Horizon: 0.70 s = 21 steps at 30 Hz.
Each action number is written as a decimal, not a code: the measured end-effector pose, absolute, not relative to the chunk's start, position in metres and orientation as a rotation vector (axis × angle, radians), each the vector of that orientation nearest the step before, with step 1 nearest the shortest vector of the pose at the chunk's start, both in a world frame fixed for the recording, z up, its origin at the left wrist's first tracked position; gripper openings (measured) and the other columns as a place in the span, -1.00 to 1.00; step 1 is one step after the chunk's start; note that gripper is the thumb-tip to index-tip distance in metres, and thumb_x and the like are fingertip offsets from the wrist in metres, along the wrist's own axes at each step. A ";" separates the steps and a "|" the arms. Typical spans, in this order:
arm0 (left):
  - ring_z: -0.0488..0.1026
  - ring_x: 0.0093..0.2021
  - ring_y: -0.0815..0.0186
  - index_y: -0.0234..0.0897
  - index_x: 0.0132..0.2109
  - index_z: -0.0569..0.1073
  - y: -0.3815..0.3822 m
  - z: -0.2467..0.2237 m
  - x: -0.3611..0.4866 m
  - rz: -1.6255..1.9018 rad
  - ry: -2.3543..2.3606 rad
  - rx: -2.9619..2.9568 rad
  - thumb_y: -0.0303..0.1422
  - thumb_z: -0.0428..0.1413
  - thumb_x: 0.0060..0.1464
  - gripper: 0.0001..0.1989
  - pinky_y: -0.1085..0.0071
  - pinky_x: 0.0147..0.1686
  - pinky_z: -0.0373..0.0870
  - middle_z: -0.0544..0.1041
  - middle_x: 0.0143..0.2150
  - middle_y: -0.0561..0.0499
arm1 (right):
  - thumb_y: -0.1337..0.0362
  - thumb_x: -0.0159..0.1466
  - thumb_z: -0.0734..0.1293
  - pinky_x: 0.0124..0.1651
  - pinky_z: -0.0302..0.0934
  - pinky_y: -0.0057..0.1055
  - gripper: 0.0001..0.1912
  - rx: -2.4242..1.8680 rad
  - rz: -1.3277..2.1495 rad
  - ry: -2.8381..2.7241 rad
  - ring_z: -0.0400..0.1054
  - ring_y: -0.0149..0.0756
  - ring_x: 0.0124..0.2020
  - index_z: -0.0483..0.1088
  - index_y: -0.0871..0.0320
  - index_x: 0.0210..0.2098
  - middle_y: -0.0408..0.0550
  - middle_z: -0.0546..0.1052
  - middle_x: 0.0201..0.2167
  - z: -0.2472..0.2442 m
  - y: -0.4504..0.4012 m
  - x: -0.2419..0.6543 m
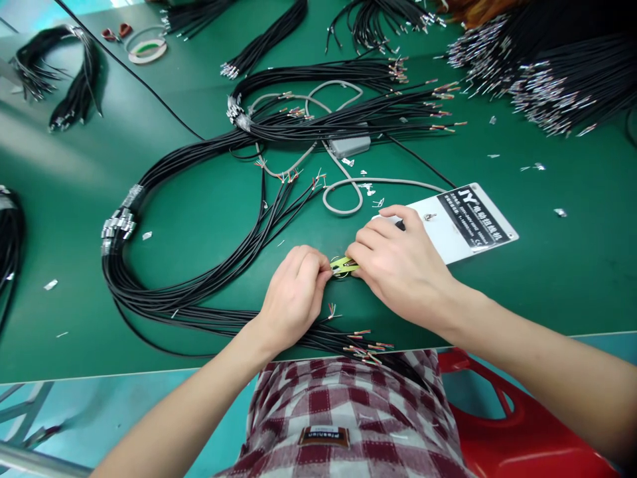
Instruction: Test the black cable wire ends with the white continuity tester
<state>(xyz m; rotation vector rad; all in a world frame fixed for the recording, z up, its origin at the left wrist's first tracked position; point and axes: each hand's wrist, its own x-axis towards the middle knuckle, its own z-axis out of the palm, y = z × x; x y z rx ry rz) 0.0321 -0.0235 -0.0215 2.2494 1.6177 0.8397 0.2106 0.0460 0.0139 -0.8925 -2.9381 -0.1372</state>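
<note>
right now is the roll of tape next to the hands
No, the tape roll lies at the far left of the table, well away from both hands.

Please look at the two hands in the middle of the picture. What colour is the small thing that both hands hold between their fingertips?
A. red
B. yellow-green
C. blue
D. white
B: the small tool pinched between the left hand and the right hand is yellow-green, seen against the green table, with black cables beside the hands.
</note>
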 end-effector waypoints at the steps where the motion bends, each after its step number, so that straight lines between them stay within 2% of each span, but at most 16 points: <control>1: 0.35 -0.27 0.22 -0.19 -0.28 0.24 -0.023 -0.022 0.032 0.860 1.630 2.191 -0.53 -0.07 0.25 -0.84 0.30 -0.27 0.34 0.40 -0.30 -0.02 | 0.46 0.24 0.25 0.13 -0.13 -0.11 -0.86 -0.896 -0.141 -2.938 0.29 -0.16 -0.19 0.40 0.14 -0.37 -0.07 0.50 -0.36 0.014 0.046 0.211; 11: 0.39 -0.30 0.34 -0.21 -0.22 0.33 -0.021 -0.022 0.031 0.989 1.663 1.687 -0.47 0.02 0.24 -0.94 0.43 -0.26 0.35 0.43 -0.31 0.07 | 0.46 0.23 0.26 0.15 -0.12 -0.11 -0.88 -0.913 -0.125 -2.943 0.28 -0.18 -0.19 0.39 0.13 -0.36 -0.08 0.51 -0.34 0.014 0.046 0.211; 14: 0.43 -0.26 0.32 -0.22 -0.18 0.38 -0.019 -0.021 0.030 1.026 1.654 1.632 -0.43 0.04 0.23 -0.96 0.42 -0.25 0.37 0.47 -0.28 0.05 | 0.45 0.24 0.27 0.14 -0.12 -0.11 -0.89 -0.903 -0.129 -2.935 0.29 -0.18 -0.19 0.39 0.14 -0.36 -0.08 0.50 -0.35 0.014 0.046 0.211; 18: 0.43 -0.32 0.30 -0.24 -0.23 0.44 -0.015 -0.016 0.030 0.931 1.641 1.675 -0.38 0.11 0.18 -0.96 0.39 -0.30 0.37 0.50 -0.30 0.03 | 0.45 0.23 0.27 0.13 -0.13 -0.11 -0.89 -0.897 -0.129 -2.931 0.29 -0.17 -0.19 0.40 0.16 -0.35 -0.06 0.51 -0.35 0.013 0.046 0.211; 21: 0.47 -0.26 0.27 -0.25 -0.17 0.45 -0.017 -0.015 0.029 0.951 1.643 1.583 -0.39 0.04 0.23 -0.90 0.35 -0.23 0.40 0.53 -0.25 -0.01 | 0.47 0.22 0.27 0.13 -0.14 -0.12 -0.88 -0.899 -0.128 -2.926 0.30 -0.17 -0.18 0.41 0.16 -0.36 -0.06 0.52 -0.34 0.014 0.046 0.211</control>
